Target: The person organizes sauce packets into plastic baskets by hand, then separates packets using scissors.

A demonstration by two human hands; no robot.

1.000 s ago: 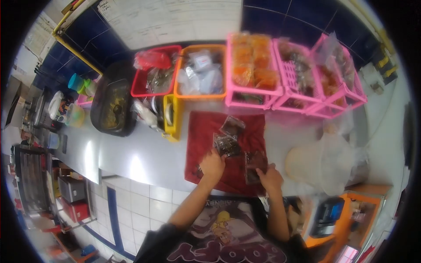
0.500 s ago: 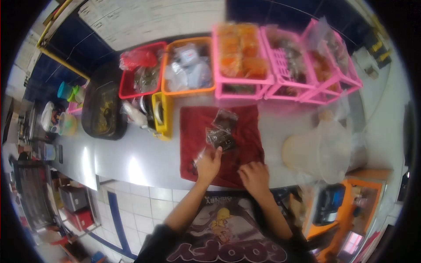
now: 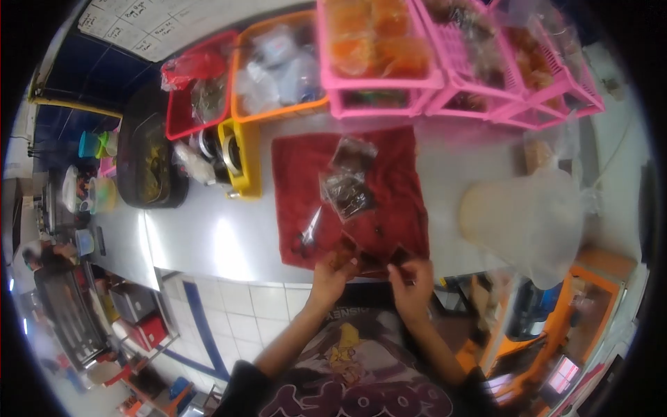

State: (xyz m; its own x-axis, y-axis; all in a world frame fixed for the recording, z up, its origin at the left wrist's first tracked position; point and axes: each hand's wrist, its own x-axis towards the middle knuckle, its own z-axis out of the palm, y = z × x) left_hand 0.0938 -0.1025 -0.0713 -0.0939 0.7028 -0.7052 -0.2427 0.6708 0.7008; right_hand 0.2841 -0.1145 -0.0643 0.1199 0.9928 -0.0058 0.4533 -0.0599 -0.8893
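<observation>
Packets [image 3: 347, 196]: three seen, clear with dark contents; two lie touching on the far middle of the red cloth [image 3: 397, 174]; a third packet [image 3: 349, 243], partly covered by fingers, is at the cloth's near edge
Left hand [image 3: 335, 274]: thumb and fingers drawn together, pinching the third packet on its left side
Right hand [image 3: 411, 278]: thumb and fingertips pinching at its right side; its exact hold is blurred
Scissors [image 3: 314, 221]: one pair, left on the cloth, near the left hand
Baskets: one red basket [image 3: 174, 118], one orange basket [image 3: 278, 114] and three pink baskets [image 3: 379, 82] along the far side, all holding bags; one yellow holder [image 3: 250, 174] just nearer
Vessels: one black pan [image 3: 179, 174] far left; one pale bucket [image 3: 524, 215] right
Counter [image 3: 180, 240]: shiny metal, with glare at left
Room: white floor tiles [image 3: 246, 311] near left; dark blue wall tiles [image 3: 85, 57] far left; orange cabinet [image 3: 594, 300] near right
Writing: "DISNEY" and large letters ending "OOFY" on the shirt [image 3: 313, 375]; handwriting on the whiteboard [image 3: 149, 21], too small to read surely
</observation>
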